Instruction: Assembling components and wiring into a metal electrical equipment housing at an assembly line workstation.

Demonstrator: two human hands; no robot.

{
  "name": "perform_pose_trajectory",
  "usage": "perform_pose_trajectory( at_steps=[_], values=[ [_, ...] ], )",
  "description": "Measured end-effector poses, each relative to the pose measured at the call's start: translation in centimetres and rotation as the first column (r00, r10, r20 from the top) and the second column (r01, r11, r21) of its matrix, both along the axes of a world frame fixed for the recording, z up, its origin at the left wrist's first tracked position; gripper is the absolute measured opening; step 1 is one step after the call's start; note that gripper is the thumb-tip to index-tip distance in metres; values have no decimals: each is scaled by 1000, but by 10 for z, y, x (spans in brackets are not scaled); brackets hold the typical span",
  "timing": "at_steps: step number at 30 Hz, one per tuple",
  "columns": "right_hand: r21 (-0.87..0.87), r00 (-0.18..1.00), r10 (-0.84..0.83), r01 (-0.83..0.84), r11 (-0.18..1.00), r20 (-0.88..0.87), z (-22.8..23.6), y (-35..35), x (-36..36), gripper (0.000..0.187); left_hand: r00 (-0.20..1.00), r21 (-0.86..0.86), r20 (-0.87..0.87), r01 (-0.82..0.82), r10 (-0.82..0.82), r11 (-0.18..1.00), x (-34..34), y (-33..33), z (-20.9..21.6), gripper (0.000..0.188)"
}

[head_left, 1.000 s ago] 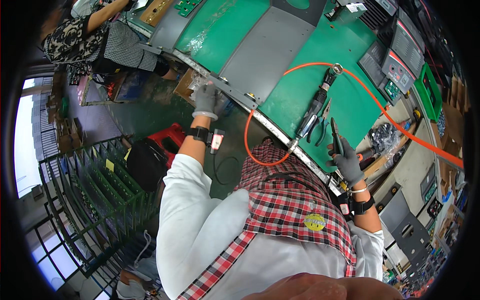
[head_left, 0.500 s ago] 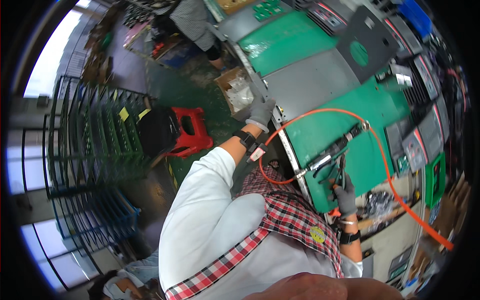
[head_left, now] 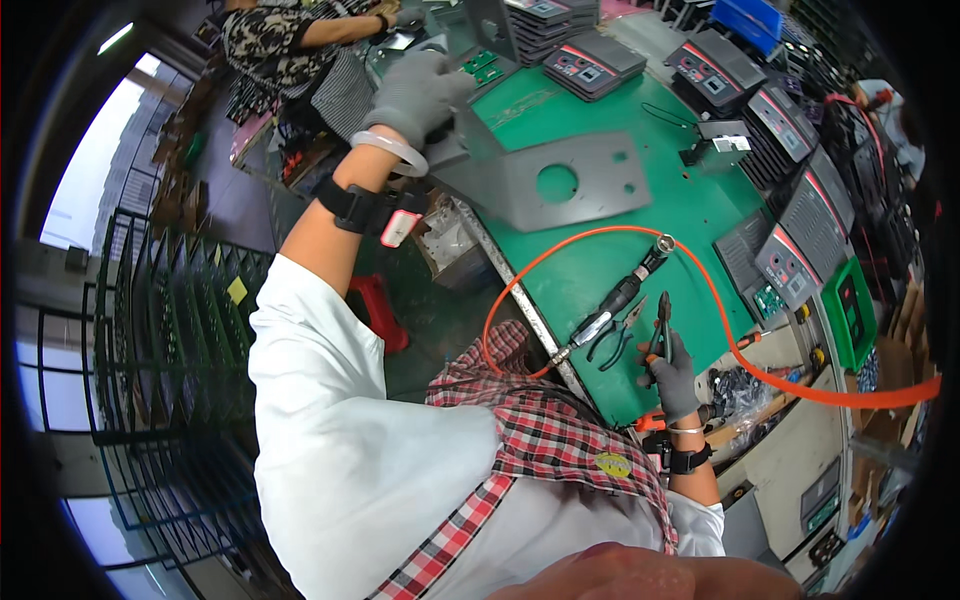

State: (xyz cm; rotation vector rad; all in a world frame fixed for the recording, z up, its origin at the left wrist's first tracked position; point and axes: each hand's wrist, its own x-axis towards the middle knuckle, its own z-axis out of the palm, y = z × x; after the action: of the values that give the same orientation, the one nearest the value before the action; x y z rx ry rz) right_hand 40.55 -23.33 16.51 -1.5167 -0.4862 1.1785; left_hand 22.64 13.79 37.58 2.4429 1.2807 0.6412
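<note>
My left hand [head_left: 418,98], in a grey glove, is raised at the far left of the green-topped bench. Its fingers are curled round the edge of a bent grey sheet-metal panel [head_left: 612,198], which has a large round hole and is blurred by motion. Low over the bench's near part, my gloved right hand [head_left: 676,383] is closed on dark-jawed pliers [head_left: 663,325], jaws pointing away from me. Beside them on the bench lie another pair of pliers [head_left: 617,338] and a black and silver air tool [head_left: 617,300] with an orange hose [head_left: 600,229].
Stacked grey covers [head_left: 595,65] stand along the far and right sides. A small metal box part [head_left: 722,143] sits near the right stacks. A green bin [head_left: 850,312] is at the right. Beyond the bench's left end, a co-worker's arm [head_left: 340,30] reaches in. A carton [head_left: 455,245] stands on the floor.
My left hand has risen and moved away to the far left, and the metal panel has swung round to the left with it. My right hand still holds the pliers.
</note>
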Motion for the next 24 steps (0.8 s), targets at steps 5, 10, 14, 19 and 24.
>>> perform_pose_trajectory(
  at_steps=[5,10,14,19,24],
  values=[
    [51,1000,-4,3,999,8,25,14,-12,52,984,-87,-97,141,-149,986,41,-16,14,34],
    [169,998,-50,45,985,27,64,47,-36,60,785,-387,484,589,-387,709,11,-9,7,21],
    [214,988,-133,115,970,74,102,76,-60,69,556,22,754,511,-350,859,-15,38,-20,21],
    [64,772,-123,106,992,624,174,112,-80,56,602,-291,641,764,-476,575,-5,111,-61,53],
    [-177,-328,206,117,977,922,249,166,-96,59,299,-234,797,954,-525,187,17,101,-86,76]
  ],
)
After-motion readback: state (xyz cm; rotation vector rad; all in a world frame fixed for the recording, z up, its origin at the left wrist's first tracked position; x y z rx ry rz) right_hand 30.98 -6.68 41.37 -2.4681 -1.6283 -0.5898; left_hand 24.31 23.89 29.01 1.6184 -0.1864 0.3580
